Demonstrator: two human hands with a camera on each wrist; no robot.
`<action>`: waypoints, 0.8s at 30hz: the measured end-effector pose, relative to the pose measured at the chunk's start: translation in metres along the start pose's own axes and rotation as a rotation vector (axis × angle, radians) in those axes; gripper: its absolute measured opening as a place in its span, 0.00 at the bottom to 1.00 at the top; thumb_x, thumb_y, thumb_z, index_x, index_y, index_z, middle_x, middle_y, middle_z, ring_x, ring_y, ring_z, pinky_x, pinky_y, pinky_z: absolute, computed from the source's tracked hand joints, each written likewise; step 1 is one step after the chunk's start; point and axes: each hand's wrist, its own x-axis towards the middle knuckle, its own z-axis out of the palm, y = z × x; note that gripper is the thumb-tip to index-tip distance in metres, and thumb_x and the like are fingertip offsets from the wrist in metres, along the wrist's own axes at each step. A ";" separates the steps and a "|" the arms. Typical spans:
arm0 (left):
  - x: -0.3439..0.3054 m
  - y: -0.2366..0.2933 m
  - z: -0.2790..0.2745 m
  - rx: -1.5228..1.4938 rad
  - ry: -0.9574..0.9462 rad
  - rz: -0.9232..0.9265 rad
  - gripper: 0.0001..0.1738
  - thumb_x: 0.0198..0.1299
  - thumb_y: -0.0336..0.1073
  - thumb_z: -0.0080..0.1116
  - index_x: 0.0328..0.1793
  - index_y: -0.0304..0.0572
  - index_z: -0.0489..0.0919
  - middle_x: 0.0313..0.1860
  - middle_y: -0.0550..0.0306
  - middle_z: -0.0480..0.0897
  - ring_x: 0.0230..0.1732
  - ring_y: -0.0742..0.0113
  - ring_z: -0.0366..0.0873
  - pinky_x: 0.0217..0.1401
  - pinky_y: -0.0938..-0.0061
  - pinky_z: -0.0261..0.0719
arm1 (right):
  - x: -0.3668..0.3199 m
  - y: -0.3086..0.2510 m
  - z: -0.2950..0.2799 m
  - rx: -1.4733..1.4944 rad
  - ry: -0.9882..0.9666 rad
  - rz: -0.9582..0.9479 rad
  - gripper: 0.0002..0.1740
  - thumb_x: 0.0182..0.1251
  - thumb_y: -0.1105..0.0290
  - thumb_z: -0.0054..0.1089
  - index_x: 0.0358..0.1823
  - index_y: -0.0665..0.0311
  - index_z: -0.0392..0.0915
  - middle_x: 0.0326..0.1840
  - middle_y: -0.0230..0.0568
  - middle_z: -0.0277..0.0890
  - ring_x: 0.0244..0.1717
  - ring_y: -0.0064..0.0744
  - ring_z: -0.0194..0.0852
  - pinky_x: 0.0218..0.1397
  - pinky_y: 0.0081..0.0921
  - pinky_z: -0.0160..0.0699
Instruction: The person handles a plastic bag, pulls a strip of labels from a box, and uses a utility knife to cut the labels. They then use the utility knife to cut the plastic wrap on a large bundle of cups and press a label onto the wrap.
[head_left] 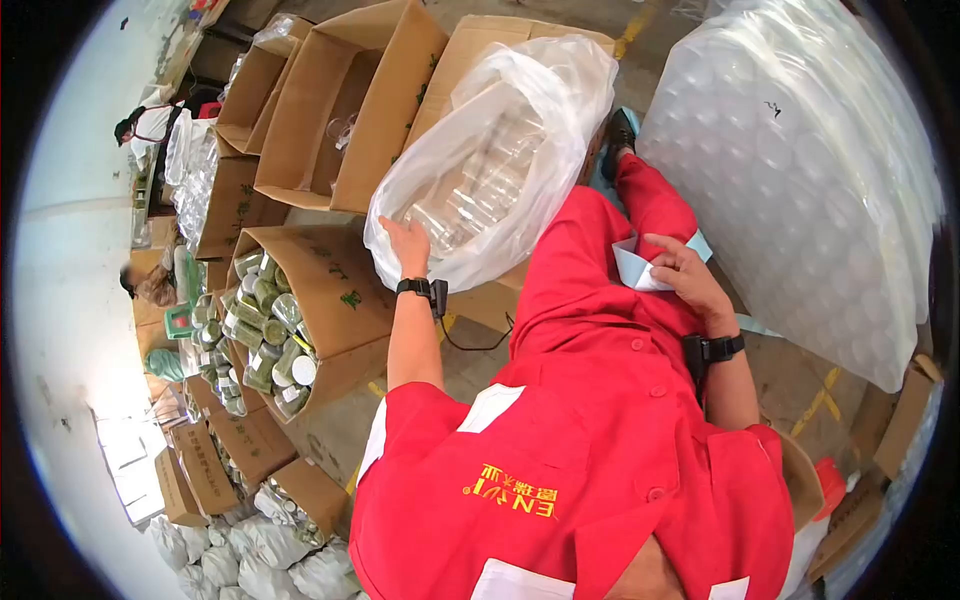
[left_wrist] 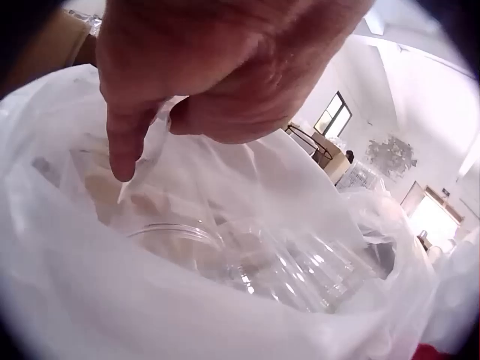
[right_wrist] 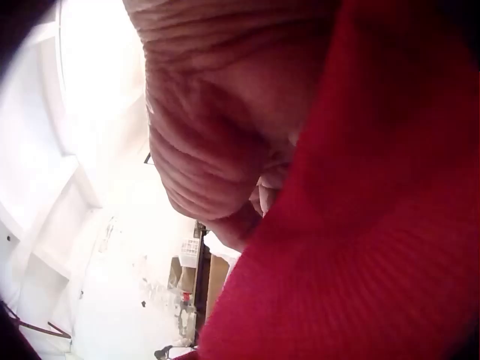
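Observation:
A white translucent bag (head_left: 585, 120) stands open with several clear plastic jars (head_left: 495, 180) inside. My left hand (head_left: 408, 245) is at the bag's near left rim; the left wrist view shows the thumb and a finger of the left hand (left_wrist: 202, 82) pinching the thin film (left_wrist: 255, 169), above clear jars (left_wrist: 300, 270). My right hand (head_left: 690, 275) rests over the red trouser leg, fingers loosely bent, beside a pale blue band (head_left: 632, 266). Close to the right hand (right_wrist: 217, 127) in the right wrist view is red cloth (right_wrist: 360, 225), which hides most fingers.
Left of the bag are an open carton (head_left: 305, 130) and a carton (head_left: 345, 300) of jars with green contents (head_left: 265, 325). A large wrapped stack (head_left: 790, 170) stands at right. White sacks (head_left: 260, 545) lie at lower left. Two people are at the far left.

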 end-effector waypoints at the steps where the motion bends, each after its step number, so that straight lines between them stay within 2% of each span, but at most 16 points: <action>1: 0.001 -0.004 0.005 0.069 0.071 0.068 0.51 0.72 0.44 0.57 0.85 0.17 0.42 0.85 0.22 0.53 0.86 0.34 0.52 0.86 0.56 0.53 | 0.000 0.001 0.001 0.004 0.000 -0.004 0.36 0.69 0.76 0.63 0.79 0.64 0.65 0.41 0.31 0.85 0.42 0.19 0.80 0.50 0.20 0.76; 2: 0.002 -0.008 0.009 0.138 0.143 0.136 0.49 0.73 0.45 0.55 0.85 0.17 0.45 0.84 0.21 0.54 0.83 0.33 0.57 0.84 0.54 0.57 | 0.000 0.001 0.001 0.007 0.000 -0.008 0.36 0.70 0.76 0.63 0.79 0.64 0.66 0.41 0.31 0.85 0.42 0.19 0.80 0.50 0.20 0.76; 5: -0.013 -0.001 0.024 -0.051 0.085 0.067 0.49 0.74 0.47 0.54 0.84 0.17 0.45 0.84 0.20 0.54 0.82 0.33 0.59 0.83 0.53 0.58 | -0.008 -0.006 -0.002 -0.033 0.023 0.007 0.35 0.70 0.76 0.63 0.79 0.65 0.66 0.41 0.30 0.84 0.42 0.18 0.79 0.50 0.19 0.76; 8: -0.020 0.005 0.017 -0.163 0.016 0.027 0.48 0.76 0.48 0.53 0.85 0.18 0.45 0.84 0.21 0.54 0.83 0.33 0.59 0.84 0.54 0.57 | -0.006 -0.006 0.001 -0.036 0.021 0.005 0.35 0.69 0.77 0.63 0.78 0.64 0.67 0.40 0.30 0.84 0.42 0.18 0.79 0.49 0.19 0.76; 12: -0.030 0.012 0.019 -0.204 0.059 0.049 0.46 0.77 0.51 0.52 0.85 0.20 0.49 0.84 0.22 0.54 0.83 0.32 0.57 0.85 0.53 0.57 | -0.001 -0.006 0.005 -0.052 0.019 0.009 0.34 0.70 0.75 0.63 0.78 0.65 0.67 0.40 0.29 0.82 0.41 0.17 0.76 0.47 0.19 0.75; 14: -0.029 -0.010 0.032 0.167 0.112 0.187 0.44 0.75 0.51 0.55 0.84 0.23 0.55 0.84 0.25 0.55 0.83 0.29 0.56 0.85 0.50 0.55 | 0.000 -0.004 0.005 -0.046 0.025 0.013 0.34 0.70 0.76 0.63 0.78 0.64 0.68 0.40 0.29 0.82 0.40 0.17 0.76 0.46 0.18 0.74; 15: -0.034 -0.013 0.036 0.166 0.112 0.187 0.44 0.75 0.51 0.55 0.84 0.23 0.55 0.84 0.25 0.55 0.83 0.29 0.56 0.85 0.50 0.55 | 0.000 -0.003 0.006 -0.048 0.025 0.012 0.34 0.70 0.76 0.63 0.78 0.64 0.68 0.40 0.29 0.82 0.40 0.17 0.76 0.46 0.18 0.74; 17: -0.044 -0.019 0.048 0.407 0.107 0.384 0.44 0.73 0.51 0.58 0.83 0.25 0.59 0.85 0.29 0.54 0.84 0.28 0.52 0.85 0.45 0.53 | 0.000 -0.001 0.004 -0.018 0.025 0.020 0.34 0.70 0.77 0.63 0.78 0.64 0.68 0.40 0.29 0.82 0.40 0.17 0.75 0.46 0.18 0.74; 21: -0.051 0.001 0.041 0.544 0.055 0.389 0.43 0.71 0.48 0.59 0.83 0.30 0.60 0.86 0.34 0.56 0.85 0.31 0.50 0.86 0.44 0.51 | -0.001 -0.006 0.007 -0.047 0.024 0.014 0.34 0.70 0.77 0.63 0.78 0.63 0.68 0.39 0.29 0.81 0.40 0.17 0.75 0.45 0.18 0.74; 23: -0.044 0.006 0.036 0.726 0.013 0.415 0.44 0.69 0.51 0.61 0.83 0.32 0.62 0.87 0.37 0.55 0.86 0.31 0.49 0.85 0.43 0.52 | -0.001 -0.007 0.007 -0.055 0.016 0.021 0.34 0.70 0.77 0.63 0.78 0.64 0.68 0.39 0.29 0.81 0.40 0.17 0.75 0.45 0.18 0.74; 24: -0.041 0.007 0.034 0.724 0.015 0.416 0.44 0.69 0.51 0.61 0.83 0.32 0.62 0.87 0.37 0.55 0.86 0.31 0.49 0.85 0.43 0.52 | -0.001 -0.007 0.007 -0.057 0.016 0.019 0.34 0.70 0.77 0.63 0.78 0.64 0.68 0.39 0.29 0.81 0.40 0.17 0.75 0.45 0.18 0.74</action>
